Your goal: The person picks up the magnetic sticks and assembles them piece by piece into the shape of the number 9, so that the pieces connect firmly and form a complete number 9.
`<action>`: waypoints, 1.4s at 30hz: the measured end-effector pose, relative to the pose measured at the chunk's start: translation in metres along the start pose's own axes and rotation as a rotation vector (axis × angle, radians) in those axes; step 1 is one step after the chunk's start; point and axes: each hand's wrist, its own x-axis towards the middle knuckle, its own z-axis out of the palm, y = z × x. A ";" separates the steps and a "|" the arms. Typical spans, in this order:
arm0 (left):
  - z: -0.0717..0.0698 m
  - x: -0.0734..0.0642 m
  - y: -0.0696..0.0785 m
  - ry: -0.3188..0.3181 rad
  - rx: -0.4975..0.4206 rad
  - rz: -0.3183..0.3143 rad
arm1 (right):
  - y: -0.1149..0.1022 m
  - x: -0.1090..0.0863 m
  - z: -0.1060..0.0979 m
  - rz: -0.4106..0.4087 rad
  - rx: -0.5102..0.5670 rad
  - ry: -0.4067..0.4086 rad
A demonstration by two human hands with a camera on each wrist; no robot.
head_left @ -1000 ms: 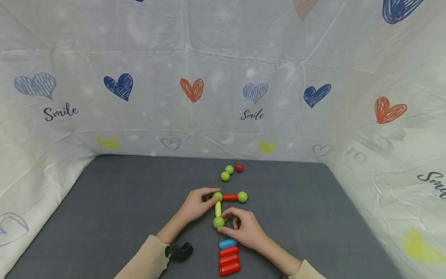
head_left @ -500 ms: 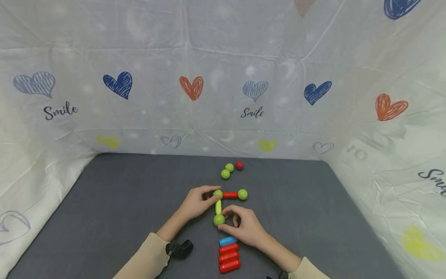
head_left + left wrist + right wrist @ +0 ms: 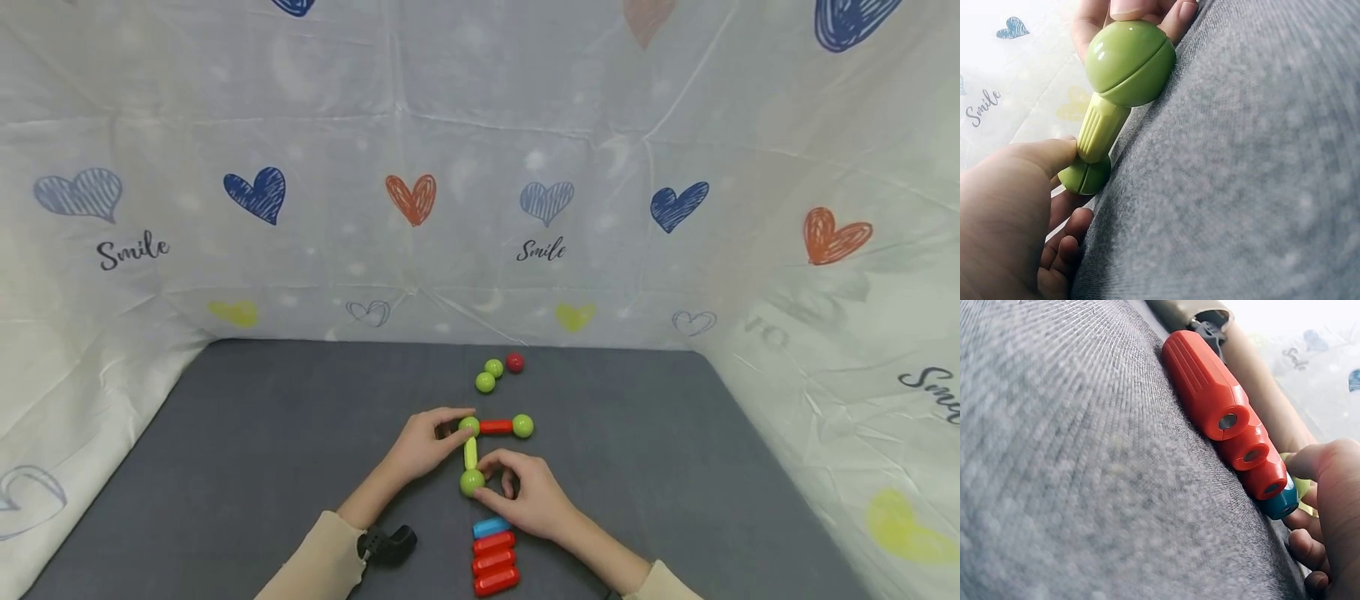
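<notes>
In the head view, my left hand (image 3: 423, 446) pinches the far-left green ball (image 3: 468, 427) between thumb and fingers. A red magnetic rod (image 3: 496, 427) joins this ball to another green ball (image 3: 522, 426) on the right. Toward me, a yellow-green rod (image 3: 470, 454) links it to a nearer green ball (image 3: 472, 482), which my right hand (image 3: 528, 496) holds by thumb and forefinger. The left wrist view shows the yellow-green rod (image 3: 1104, 128) meeting the near ball (image 3: 1132, 62), with my left thumb beside the rod's far end. The joined pieces form a corner lying on the cloth.
A blue rod (image 3: 491, 527) and several red rods (image 3: 493, 562) lie in a column nearer me; metal ends show on the red rods (image 3: 1207, 384). Two loose green balls (image 3: 485, 382) and a red ball (image 3: 514, 362) sit farther back. A printed curtain (image 3: 480, 275) surrounds the grey tabletop (image 3: 300, 417).
The head view has tilted slightly, shifting everything in it up and then down. Both hands keep their hold on the same two balls, and the pieces stay joined as before.
</notes>
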 end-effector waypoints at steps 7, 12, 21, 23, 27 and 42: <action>0.001 -0.002 0.000 -0.008 -0.009 -0.011 | 0.000 -0.001 0.000 0.030 0.011 -0.004; 0.003 0.001 0.002 0.009 -0.007 -0.024 | 0.002 -0.002 -0.007 0.068 0.055 -0.019; 0.011 0.004 0.006 -0.002 -0.038 -0.015 | 0.004 -0.019 -0.026 0.125 0.058 -0.022; 0.010 0.003 0.006 0.000 -0.038 -0.024 | 0.004 -0.024 -0.028 0.116 0.067 -0.042; 0.003 0.002 0.004 0.020 -0.016 -0.035 | 0.003 -0.033 -0.029 0.052 0.116 -0.089; 0.001 0.000 0.004 0.009 -0.003 -0.037 | 0.010 -0.043 -0.029 -0.126 0.155 -0.154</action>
